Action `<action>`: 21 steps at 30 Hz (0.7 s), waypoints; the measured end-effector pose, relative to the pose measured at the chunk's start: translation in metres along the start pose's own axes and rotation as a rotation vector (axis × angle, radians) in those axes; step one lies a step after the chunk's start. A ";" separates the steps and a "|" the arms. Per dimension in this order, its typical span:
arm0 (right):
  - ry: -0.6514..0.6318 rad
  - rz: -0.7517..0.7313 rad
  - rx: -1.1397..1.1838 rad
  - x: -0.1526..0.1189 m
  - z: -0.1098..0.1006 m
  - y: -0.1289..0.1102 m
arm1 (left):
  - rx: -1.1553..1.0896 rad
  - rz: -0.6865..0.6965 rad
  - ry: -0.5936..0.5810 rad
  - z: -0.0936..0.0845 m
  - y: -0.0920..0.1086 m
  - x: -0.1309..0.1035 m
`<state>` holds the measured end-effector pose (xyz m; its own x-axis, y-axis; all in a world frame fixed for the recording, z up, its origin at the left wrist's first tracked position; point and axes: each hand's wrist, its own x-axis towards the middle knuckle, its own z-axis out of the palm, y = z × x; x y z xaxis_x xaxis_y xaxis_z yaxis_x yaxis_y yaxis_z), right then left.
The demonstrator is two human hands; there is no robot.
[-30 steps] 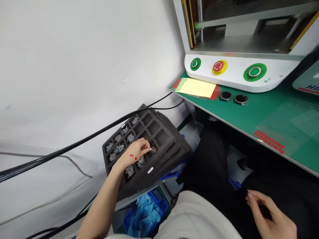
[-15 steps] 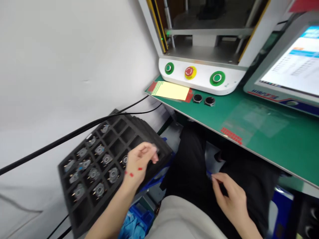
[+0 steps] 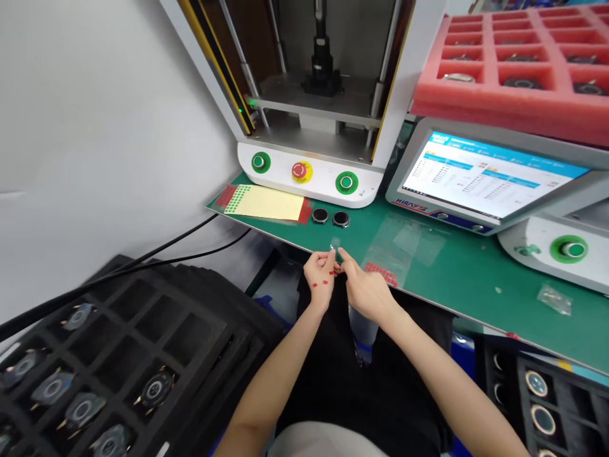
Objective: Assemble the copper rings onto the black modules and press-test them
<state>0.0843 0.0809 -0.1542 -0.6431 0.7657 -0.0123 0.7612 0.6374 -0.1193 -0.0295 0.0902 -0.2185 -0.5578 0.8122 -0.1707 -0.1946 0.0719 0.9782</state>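
At the bench's front edge, my left hand [image 3: 320, 274] pinches a small clear plastic piece [image 3: 335, 243] between thumb and fingers. Small red stickers dot the back of this hand and its wrist. My right hand [image 3: 365, 289] meets it from the other side, fingers bent together and index fingertip close to the plastic; what it grips, if anything, is hidden. Just beyond both hands lie two round dark watch faces, one on the left [image 3: 320, 216] and one on the right [image 3: 340, 219]. A clear sheet with red stickers [image 3: 381, 274] lies beside my right hand.
A black foam tray [image 3: 202, 317] of watch parts stands low at left, cables [image 3: 157, 257] crossing above it. Behind the bench are a press with buttons [image 3: 309, 174], a screen [image 3: 476, 178] and a pink foam tray [image 3: 504, 105]. A yellow sticker sheet [image 3: 269, 203] lies left. Another tray [image 3: 561, 393] sits lower right.
My left hand has moved from above the black tray to the bench edge. My right hand has risen from near my lap to meet it. The view has swung right.
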 end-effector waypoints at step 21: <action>-0.102 0.075 0.070 0.031 -0.010 -0.010 | 0.184 -0.197 -0.103 -0.041 -0.022 -0.017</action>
<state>0.0578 0.0990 -0.1431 -0.5927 0.7959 -0.1238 0.8019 0.5686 -0.1832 -0.0493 0.0511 -0.2418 -0.4371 0.8261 -0.3558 -0.1365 0.3300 0.9340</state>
